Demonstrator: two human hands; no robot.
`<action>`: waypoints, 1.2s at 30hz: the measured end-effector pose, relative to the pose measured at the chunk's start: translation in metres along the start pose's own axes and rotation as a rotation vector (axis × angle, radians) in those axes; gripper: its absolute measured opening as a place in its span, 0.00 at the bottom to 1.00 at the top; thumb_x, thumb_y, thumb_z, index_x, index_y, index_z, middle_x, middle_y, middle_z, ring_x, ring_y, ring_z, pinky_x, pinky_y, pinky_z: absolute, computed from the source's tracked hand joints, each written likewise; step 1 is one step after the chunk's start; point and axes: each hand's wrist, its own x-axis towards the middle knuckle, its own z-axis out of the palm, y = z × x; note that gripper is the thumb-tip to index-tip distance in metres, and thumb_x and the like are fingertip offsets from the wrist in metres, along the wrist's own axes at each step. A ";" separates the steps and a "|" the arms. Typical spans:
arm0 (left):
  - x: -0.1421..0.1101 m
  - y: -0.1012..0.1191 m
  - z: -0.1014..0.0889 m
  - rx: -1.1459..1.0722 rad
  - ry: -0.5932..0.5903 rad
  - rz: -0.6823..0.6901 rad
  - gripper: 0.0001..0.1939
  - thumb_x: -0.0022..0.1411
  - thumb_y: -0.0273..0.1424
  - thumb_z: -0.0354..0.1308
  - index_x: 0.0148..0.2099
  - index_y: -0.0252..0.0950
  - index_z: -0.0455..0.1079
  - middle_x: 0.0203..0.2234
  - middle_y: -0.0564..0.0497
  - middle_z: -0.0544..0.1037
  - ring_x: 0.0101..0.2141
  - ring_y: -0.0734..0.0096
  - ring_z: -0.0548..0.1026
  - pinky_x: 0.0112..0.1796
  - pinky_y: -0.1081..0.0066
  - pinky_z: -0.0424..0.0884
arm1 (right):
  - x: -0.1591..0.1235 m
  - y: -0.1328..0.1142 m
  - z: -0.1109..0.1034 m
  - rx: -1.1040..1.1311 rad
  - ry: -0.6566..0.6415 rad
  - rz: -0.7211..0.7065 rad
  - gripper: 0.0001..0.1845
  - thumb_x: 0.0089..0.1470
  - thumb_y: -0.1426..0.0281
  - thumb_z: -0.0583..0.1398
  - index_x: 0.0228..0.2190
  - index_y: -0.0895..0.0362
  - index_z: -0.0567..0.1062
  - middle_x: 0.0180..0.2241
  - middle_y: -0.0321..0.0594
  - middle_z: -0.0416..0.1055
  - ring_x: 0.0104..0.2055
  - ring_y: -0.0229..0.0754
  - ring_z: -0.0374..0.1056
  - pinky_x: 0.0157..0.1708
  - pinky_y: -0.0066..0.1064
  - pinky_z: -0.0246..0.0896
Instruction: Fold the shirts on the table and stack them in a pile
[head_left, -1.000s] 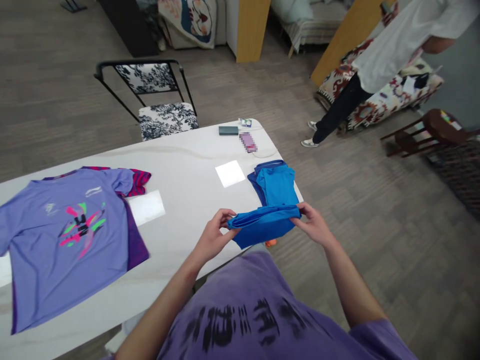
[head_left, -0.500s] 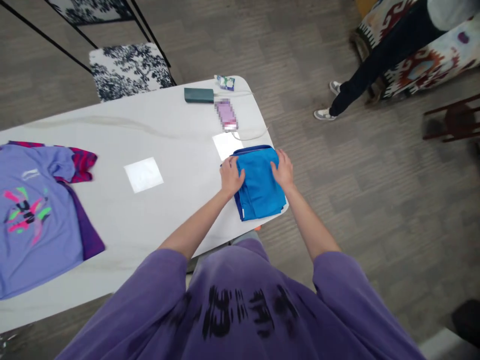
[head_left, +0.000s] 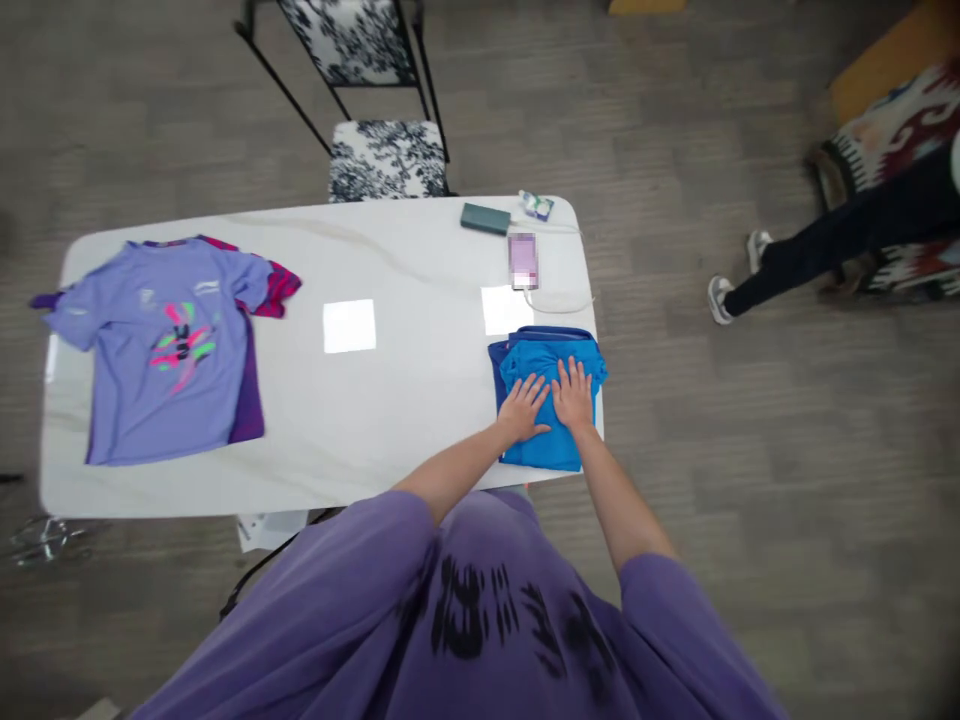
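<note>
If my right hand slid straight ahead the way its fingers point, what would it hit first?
Past the folded blue shirt under the right hand, probably the white cable, then the phone.

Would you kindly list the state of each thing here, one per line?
Blue garment: folded, stacked on a darker folded one, near the table's right edge.
Left hand: flat, open on the blue garment.
Right hand: flat, open on it too.
Purple shirt: spread flat, front up.
Phone: lying flat, cable attached.
Chair: empty.

1 head cam, high above white table (head_left: 390, 420), looking steeply down, wide view
</note>
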 end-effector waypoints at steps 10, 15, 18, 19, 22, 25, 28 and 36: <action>-0.234 -0.106 -0.134 -0.153 0.402 -0.306 0.28 0.59 0.45 0.78 0.62 0.58 0.82 0.69 0.45 0.84 0.75 0.41 0.77 0.75 0.45 0.74 | -0.069 -0.076 0.002 0.125 0.253 -0.168 0.19 0.57 0.38 0.67 0.41 0.34 0.81 0.54 0.56 0.86 0.64 0.71 0.86 0.65 0.76 0.74; -0.403 -0.237 -0.224 -0.098 0.530 -0.701 0.27 0.71 0.35 0.69 0.69 0.37 0.74 0.67 0.32 0.79 0.70 0.39 0.78 0.73 0.45 0.72 | -0.140 -0.133 0.043 -0.152 0.094 -0.048 0.26 0.56 0.35 0.54 0.39 0.37 0.79 0.52 0.54 0.87 0.64 0.82 0.86 0.61 0.83 0.75; -0.487 -0.323 -0.277 -0.101 0.592 -0.843 0.19 0.80 0.33 0.61 0.68 0.35 0.70 0.63 0.37 0.79 0.63 0.52 0.79 0.70 0.54 0.73 | -0.170 -0.190 0.080 -0.274 -0.093 0.026 0.29 0.56 0.35 0.48 0.38 0.37 0.79 0.56 0.56 0.87 0.71 0.84 0.80 0.64 0.85 0.72; -0.510 -0.351 -0.294 -0.103 0.606 -0.871 0.17 0.82 0.33 0.59 0.68 0.34 0.69 0.62 0.39 0.79 0.61 0.56 0.79 0.68 0.58 0.74 | -0.178 -0.214 0.095 -0.280 -0.176 0.023 0.29 0.56 0.35 0.48 0.38 0.37 0.78 0.54 0.55 0.87 0.70 0.84 0.81 0.64 0.85 0.73; -0.558 -0.428 -0.341 -0.102 0.634 -0.902 0.15 0.86 0.32 0.56 0.68 0.33 0.67 0.60 0.41 0.79 0.55 0.63 0.78 0.64 0.64 0.74 | -0.197 -0.291 0.147 -0.262 -0.410 -0.001 0.26 0.55 0.36 0.49 0.35 0.36 0.77 0.42 0.47 0.89 0.54 0.78 0.90 0.56 0.79 0.82; -0.578 -0.488 -0.377 -0.075 0.659 -0.888 0.16 0.86 0.32 0.58 0.69 0.32 0.67 0.62 0.40 0.79 0.60 0.60 0.76 0.68 0.62 0.70 | -0.204 -0.367 0.204 -0.268 -0.575 -0.025 0.21 0.54 0.40 0.54 0.33 0.37 0.78 0.35 0.39 0.87 0.41 0.67 0.92 0.49 0.66 0.88; -0.584 -0.528 -0.401 -0.042 0.672 -0.870 0.18 0.84 0.33 0.61 0.69 0.32 0.69 0.65 0.37 0.78 0.66 0.52 0.71 0.72 0.56 0.66 | -0.189 -0.433 0.260 -0.294 -0.716 -0.071 0.13 0.55 0.46 0.61 0.33 0.37 0.81 0.36 0.37 0.88 0.41 0.62 0.91 0.51 0.59 0.88; -0.590 -0.587 -0.422 -0.036 0.637 -0.808 0.29 0.79 0.35 0.67 0.75 0.34 0.69 0.69 0.35 0.75 0.68 0.44 0.72 0.70 0.53 0.68 | -0.048 -0.595 0.400 -0.374 -0.799 -0.203 0.05 0.68 0.60 0.66 0.42 0.42 0.84 0.48 0.40 0.90 0.50 0.56 0.86 0.61 0.48 0.81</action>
